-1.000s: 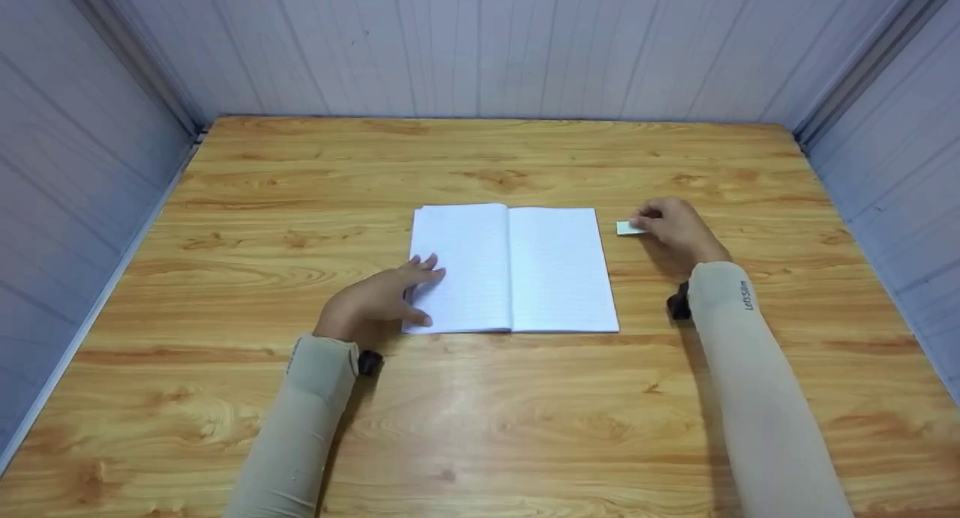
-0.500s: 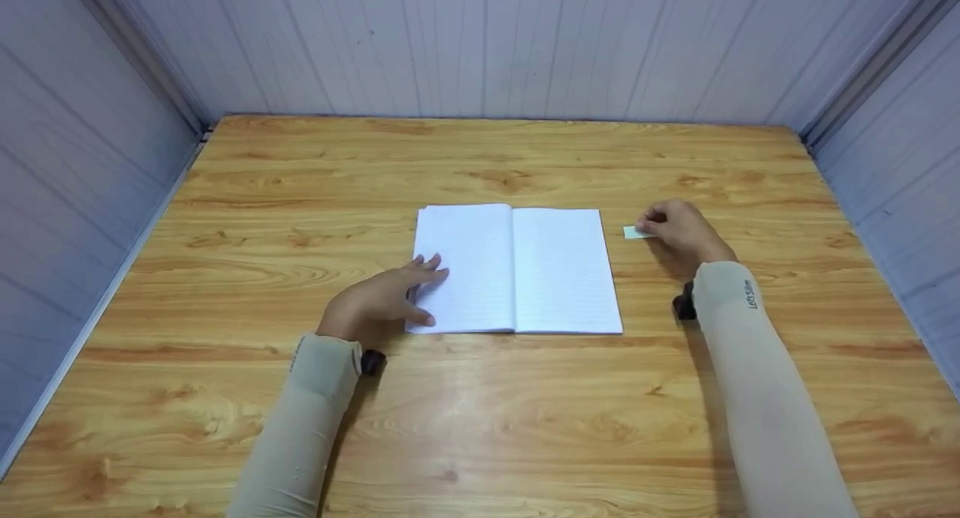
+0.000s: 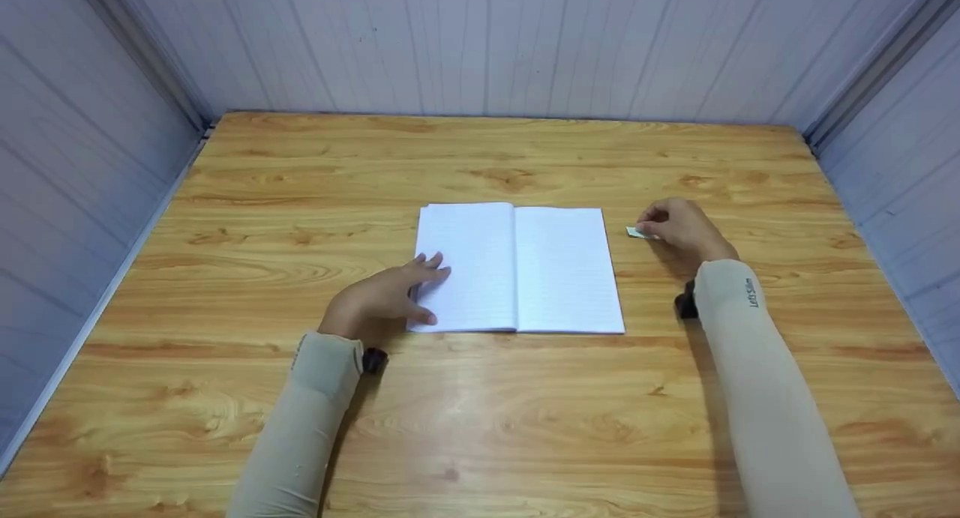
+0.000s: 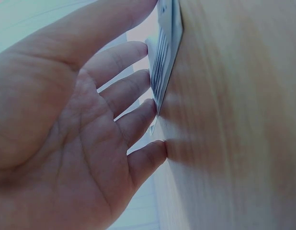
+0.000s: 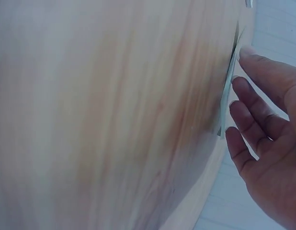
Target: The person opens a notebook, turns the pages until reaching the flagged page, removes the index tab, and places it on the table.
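An open notebook [image 3: 568,270] with lined white pages lies flat in the middle of the table. My left hand [image 3: 382,293] rests with spread fingers on the outer edge of its left page; the left wrist view shows the fingertips along the notebook's stacked page edges [image 4: 162,62]. To the right of the notebook, my right hand [image 3: 681,224] pinches a small pale slip of paper [image 3: 637,233] between thumb and forefinger, low over the wood. Seen edge-on in the right wrist view, the slip [image 5: 226,91] is a thin, slightly bent greenish strip beside the fingertips.
The wood-grain table [image 3: 480,420] extends on every side of the notebook. Pale panelled walls [image 3: 480,46] close it in at the back, left and right. Both forearms wear light sleeves [image 3: 757,368], with a dark wrist camera [image 3: 685,302] on the right one.
The pale slip shows narrower and more tilted than before, and the right hand has shifted slightly to the right. The left hand keeps its place on the notebook.
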### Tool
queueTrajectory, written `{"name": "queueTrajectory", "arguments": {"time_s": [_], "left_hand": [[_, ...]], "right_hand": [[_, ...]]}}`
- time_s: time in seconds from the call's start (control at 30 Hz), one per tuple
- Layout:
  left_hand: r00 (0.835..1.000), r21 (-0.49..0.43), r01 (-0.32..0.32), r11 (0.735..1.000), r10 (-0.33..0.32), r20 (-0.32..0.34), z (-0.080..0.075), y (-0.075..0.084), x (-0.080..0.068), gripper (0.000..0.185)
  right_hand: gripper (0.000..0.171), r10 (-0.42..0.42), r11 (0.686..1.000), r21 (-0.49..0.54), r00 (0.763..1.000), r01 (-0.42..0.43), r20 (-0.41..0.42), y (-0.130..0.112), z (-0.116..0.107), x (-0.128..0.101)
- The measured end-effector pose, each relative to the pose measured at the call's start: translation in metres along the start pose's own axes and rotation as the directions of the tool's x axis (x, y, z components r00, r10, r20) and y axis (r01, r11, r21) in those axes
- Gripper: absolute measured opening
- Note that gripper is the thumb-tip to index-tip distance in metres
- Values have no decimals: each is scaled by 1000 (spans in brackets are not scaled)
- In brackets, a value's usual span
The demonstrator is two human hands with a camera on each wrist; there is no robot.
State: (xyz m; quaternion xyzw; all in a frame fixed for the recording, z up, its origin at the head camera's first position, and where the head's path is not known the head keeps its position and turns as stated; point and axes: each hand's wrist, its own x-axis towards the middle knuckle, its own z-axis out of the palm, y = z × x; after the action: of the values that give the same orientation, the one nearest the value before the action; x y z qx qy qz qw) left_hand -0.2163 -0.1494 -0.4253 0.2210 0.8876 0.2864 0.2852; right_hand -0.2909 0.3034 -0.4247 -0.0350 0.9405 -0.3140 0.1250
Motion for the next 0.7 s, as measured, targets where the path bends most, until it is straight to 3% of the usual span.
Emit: {"name": "queueTrajectory", "arguments": {"time_s": [0.2, 0.5, 0.7], "left_hand": [[1000, 2, 7, 1000, -7, -3, -1, 2, 0, 80], [1000, -6, 13, 1000, -13, -4, -1, 1, -1, 80], [1000, -13, 5, 1000, -5, -4, 0, 0, -1, 80]], "right_hand": [[27, 12, 999, 32, 1000, -13, 19, 0, 0, 1], [39, 51, 999, -4, 994, -51, 98, -8, -6, 7], [37, 52, 999, -23, 992, -49, 115, -10, -6, 9]]}}
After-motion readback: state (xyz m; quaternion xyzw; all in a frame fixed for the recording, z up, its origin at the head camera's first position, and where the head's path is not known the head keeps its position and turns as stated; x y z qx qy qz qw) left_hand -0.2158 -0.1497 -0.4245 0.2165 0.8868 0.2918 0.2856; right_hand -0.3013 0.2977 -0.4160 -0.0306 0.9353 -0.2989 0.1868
